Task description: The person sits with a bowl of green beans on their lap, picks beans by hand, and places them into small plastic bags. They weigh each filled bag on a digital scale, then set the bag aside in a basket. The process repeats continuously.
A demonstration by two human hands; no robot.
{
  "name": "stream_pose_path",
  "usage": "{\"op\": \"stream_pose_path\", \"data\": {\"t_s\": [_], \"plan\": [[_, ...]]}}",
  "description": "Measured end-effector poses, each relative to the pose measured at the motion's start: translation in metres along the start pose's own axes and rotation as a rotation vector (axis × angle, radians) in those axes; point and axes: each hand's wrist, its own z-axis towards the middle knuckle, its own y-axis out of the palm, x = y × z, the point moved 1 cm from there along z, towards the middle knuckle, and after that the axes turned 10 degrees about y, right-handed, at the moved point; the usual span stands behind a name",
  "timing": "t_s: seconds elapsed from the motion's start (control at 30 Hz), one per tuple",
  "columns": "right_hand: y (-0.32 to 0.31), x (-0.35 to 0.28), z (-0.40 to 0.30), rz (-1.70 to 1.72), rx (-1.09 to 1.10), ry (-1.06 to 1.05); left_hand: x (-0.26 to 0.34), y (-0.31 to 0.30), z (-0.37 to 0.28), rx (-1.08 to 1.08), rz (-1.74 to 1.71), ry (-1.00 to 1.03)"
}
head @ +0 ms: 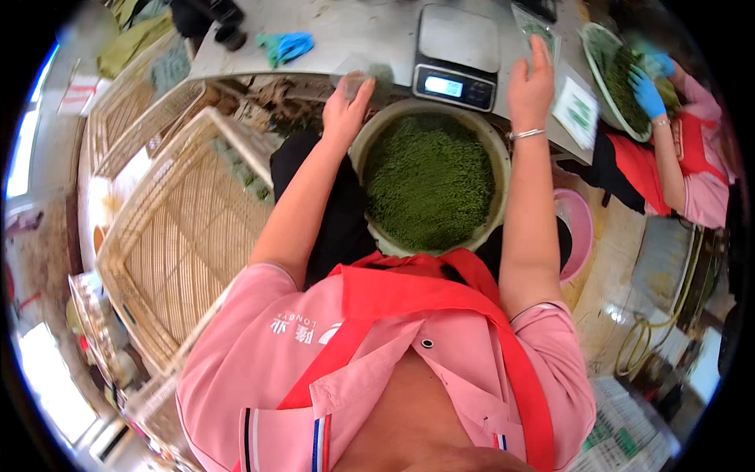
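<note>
My left hand (347, 109) is at the near edge of the metal table, its fingers closed on a clear plastic bag (380, 76) that looks blurred, with something greenish inside. My right hand (531, 85) is raised to the right of a digital scale (454, 85), fingers extended, close to another clear bag with green contents (534, 29); whether it touches that bag I cannot tell. The scale's display is lit and its plate bears nothing. Between my forearms, a wide round basin (501, 159) full of small green pieces, like peppercorns or berries, rests at my lap.
Blue and green gloves (286, 47) lie on the table (354, 35). Printed bags or cards (577, 112) lie at its right edge. Plastic crates (177, 253) stand at left, a pink tub (575, 236) at right. A co-worker's blue-gloved hand (647, 94) is over another basin (601, 76).
</note>
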Motion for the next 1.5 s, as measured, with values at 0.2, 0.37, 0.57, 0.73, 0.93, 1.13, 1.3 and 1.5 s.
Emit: {"op": "stream_pose_path", "data": {"t_s": [0.2, 0.37, 0.57, 0.73, 0.93, 1.13, 1.3, 1.5], "plan": [[0.047, -0.011, -0.059, -0.091, -0.294, -0.250, 0.018, -0.083, -0.022, 0.132, -0.256, -0.074], [-0.022, -0.051, -0.099, 0.134, -0.289, -0.008, -0.025, -0.227, -0.089, 0.305, 0.214, 0.115], [-0.018, -0.017, -0.168, 0.317, -0.636, 0.241, -0.093, -0.287, -0.214, 0.193, 0.327, -0.669], [-0.015, -0.027, -0.194, 0.266, -0.790, 0.187, -0.138, -0.258, -0.237, -0.110, 0.195, -1.003], [-0.019, -0.030, -0.219, 0.095, -0.918, 0.151, -0.148, -0.235, -0.230, -0.554, 0.401, -0.913], [-0.017, 0.002, -0.247, -0.303, -0.908, 0.105, -0.154, -0.265, -0.226, -0.412, 0.848, -0.536], [-0.020, 0.009, -0.278, -0.627, -0.904, -0.144, -0.037, -0.230, -0.182, 0.026, 0.758, -0.233], [-0.033, -0.006, -0.266, -0.239, -0.750, 0.237, 0.046, -0.155, -0.148, 0.090, 0.450, 0.503]]}}
